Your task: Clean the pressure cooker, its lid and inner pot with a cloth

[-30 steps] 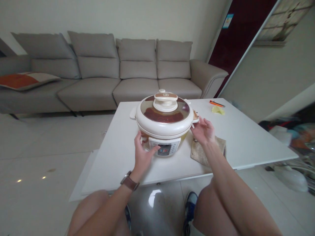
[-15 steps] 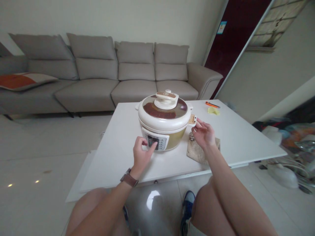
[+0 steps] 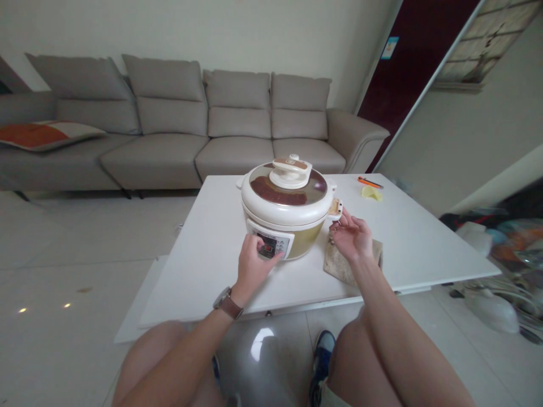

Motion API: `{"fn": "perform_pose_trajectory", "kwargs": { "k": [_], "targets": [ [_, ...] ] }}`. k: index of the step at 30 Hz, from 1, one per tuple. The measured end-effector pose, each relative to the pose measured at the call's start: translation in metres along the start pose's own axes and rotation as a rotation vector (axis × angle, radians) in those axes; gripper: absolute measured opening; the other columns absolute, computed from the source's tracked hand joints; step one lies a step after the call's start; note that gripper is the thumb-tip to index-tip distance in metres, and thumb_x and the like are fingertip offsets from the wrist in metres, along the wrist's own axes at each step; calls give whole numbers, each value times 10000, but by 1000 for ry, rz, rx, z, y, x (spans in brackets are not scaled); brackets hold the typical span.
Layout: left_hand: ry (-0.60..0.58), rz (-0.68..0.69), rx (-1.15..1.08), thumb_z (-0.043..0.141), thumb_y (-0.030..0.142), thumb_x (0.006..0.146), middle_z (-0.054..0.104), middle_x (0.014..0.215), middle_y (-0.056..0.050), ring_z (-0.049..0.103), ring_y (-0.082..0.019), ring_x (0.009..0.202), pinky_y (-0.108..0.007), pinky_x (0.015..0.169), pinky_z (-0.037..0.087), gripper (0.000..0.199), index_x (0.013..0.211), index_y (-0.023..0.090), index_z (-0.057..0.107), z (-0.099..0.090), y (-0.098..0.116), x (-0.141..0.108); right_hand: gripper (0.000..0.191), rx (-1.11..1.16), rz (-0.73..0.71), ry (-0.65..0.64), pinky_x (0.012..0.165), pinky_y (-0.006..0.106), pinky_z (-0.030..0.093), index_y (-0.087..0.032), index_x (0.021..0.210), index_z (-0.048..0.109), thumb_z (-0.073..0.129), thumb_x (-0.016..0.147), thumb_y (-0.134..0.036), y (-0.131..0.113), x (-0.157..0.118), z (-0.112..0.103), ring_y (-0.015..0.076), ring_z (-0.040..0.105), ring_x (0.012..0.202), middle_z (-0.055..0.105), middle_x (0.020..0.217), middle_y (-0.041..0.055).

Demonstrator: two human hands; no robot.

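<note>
A white and gold electric cooker (image 3: 288,212) stands on the white table, its dark glass lid with a raised white handle in place. My left hand (image 3: 257,261), a watch on its wrist, is at the control panel (image 3: 268,247) on the cooker's front. Its thumb reaches out to the panel's right-hand buttons while the other fingers curl at the left; it holds nothing. My right hand (image 3: 353,237) lies palm up with loosely bent fingers, the tips by the cooker's side handle (image 3: 335,208). Beneath it is a worn beige square pad (image 3: 339,265); small metallic bits near the fingertips are unclear.
The white table (image 3: 186,271) has an orange utility knife (image 3: 370,182) and a crumpled yellow piece (image 3: 372,194) at its back right. Behind it runs a grey sofa (image 3: 237,150). Assorted items lie on the floor at right, including a white domed object (image 3: 494,311).
My left thumb has moved right and slightly down across the panel, and the display now shows a red-orange glow. My right hand stays by the side handle. The view has shifted slightly.
</note>
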State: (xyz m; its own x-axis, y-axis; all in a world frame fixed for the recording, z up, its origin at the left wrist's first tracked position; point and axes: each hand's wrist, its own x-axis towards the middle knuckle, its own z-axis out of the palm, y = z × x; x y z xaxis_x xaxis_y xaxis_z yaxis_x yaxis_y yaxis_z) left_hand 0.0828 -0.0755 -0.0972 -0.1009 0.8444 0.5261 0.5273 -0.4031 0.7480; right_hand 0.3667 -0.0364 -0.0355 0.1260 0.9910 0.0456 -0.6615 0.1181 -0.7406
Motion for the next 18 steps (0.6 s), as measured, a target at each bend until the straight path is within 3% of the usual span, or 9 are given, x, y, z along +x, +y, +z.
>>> {"fn": "perform_pose_trajectory", "kwargs": {
  "k": [5, 11, 15, 18],
  "targets": [
    [-56, 41, 13, 862, 375, 749, 500, 853, 18, 495, -181, 788, -316, 725, 415, 448, 833, 246, 442, -6, -2, 6, 259, 76, 23, -9, 697, 292, 615, -276, 995, 694, 640, 751, -209, 3, -4, 0, 154, 576, 633, 540, 637, -39],
    [-68, 12, 15, 891, 401, 700, 479, 790, 35, 446, -169, 722, -305, 672, 369, 516, 772, 245, 405, -23, -10, 17, 71, 70, 50, -5, 728, 294, 586, -261, 789, 630, 654, 750, -208, 5, -9, -4, 154, 630, 707, 658, 689, -19],
    [-87, -5, -5, 911, 396, 649, 487, 770, 38, 444, -169, 705, -305, 660, 357, 551, 749, 245, 390, -33, -16, 25, 5, 10, 67, 25, 695, 308, 566, -254, 791, 654, 657, 787, -255, 7, -10, -9, 166, 649, 717, 719, 726, -5],
    [-95, 11, -27, 897, 388, 663, 485, 770, 37, 447, -171, 708, -308, 658, 357, 531, 754, 247, 393, -36, -17, 27, 91, 31, 74, 42, 659, 298, 563, -250, 739, 631, 656, 821, -277, 9, -8, -12, 153, 627, 653, 691, 672, -15]
  ]
}}
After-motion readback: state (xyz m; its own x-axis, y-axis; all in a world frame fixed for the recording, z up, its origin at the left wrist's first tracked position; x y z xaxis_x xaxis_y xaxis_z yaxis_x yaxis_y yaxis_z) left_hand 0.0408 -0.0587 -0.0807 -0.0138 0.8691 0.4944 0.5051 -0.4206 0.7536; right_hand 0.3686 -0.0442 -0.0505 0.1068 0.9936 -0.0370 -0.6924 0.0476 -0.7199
